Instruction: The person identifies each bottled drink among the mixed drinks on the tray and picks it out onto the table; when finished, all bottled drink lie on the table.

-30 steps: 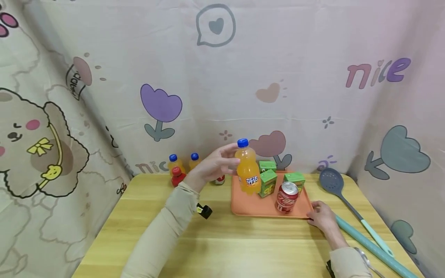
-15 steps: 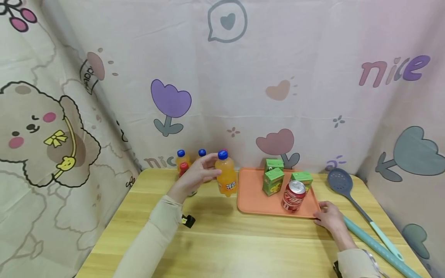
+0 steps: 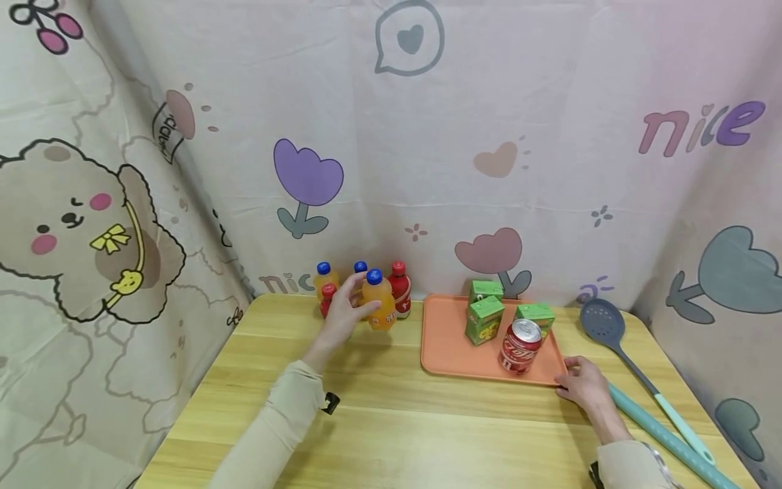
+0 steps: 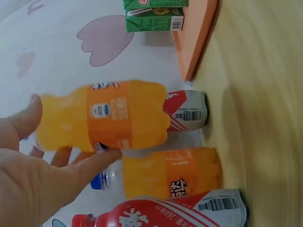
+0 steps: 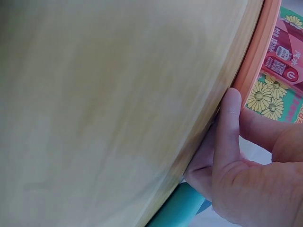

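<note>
My left hand (image 3: 343, 311) grips an orange soda bottle (image 3: 380, 305) with a blue cap, in front of the row of bottles at the back. In the left wrist view the held bottle (image 4: 106, 116) hangs with its base clear of the wood. Behind it stand a red cola bottle (image 3: 400, 288) and another orange soda bottle (image 4: 175, 172); a second red bottle (image 4: 175, 213) is beside that one. At the front right corner of the orange tray (image 3: 452, 350), my right hand (image 3: 583, 386) pinches the rim between thumb and fingers.
On the tray are a red cola can (image 3: 520, 348) and three green drink cartons (image 3: 485, 320). Right of it lie a slotted skimmer (image 3: 602, 321) and a teal rod (image 3: 660, 431). One more orange bottle (image 3: 325, 278) stands at the far left. A patterned curtain (image 3: 391, 136) closes the back.
My left hand has carried the orange soda bottle leftward from over the tray to the bottle row and lowered it. My right hand stays at the tray corner. The head view has shifted slightly.
</note>
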Action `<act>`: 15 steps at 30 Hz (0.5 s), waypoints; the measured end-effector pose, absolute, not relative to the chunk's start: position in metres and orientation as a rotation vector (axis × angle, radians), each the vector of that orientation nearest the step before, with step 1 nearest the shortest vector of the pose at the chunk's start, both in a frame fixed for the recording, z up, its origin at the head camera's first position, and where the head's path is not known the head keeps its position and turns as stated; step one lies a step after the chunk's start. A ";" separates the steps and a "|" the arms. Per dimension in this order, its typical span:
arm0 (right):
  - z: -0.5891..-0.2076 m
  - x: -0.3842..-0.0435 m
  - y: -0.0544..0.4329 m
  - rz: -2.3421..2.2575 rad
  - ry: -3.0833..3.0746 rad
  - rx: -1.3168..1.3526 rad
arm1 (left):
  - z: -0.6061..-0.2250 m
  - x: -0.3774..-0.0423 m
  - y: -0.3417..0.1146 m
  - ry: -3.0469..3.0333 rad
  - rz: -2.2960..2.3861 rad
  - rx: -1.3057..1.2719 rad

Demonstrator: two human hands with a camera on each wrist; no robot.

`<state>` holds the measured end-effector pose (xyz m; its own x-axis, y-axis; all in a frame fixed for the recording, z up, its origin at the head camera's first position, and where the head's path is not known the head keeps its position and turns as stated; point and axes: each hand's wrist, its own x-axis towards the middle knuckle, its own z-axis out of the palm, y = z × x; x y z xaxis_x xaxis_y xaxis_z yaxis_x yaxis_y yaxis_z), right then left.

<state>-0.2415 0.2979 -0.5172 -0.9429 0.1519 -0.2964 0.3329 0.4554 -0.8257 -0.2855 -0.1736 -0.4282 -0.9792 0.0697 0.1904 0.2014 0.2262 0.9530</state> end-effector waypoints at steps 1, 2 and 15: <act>-0.518 -0.241 0.298 -1.493 2.522 0.428 | -0.430 -0.286 -0.172 -2.363 -1.870 -0.254; -0.518 -0.241 0.298 -1.495 2.522 0.431 | -0.432 -0.287 -0.171 -2.355 -1.866 -0.244; -0.516 -0.243 0.297 -1.492 2.515 0.459 | -0.459 -0.291 -0.168 -2.348 -1.755 -0.148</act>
<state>-0.2427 0.2970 -0.5159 -0.9358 0.1703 -0.3088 0.3526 0.4482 -0.8215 -0.2912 -0.1675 -0.4586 -0.9736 -0.0428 0.2240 0.2027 0.2874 0.9361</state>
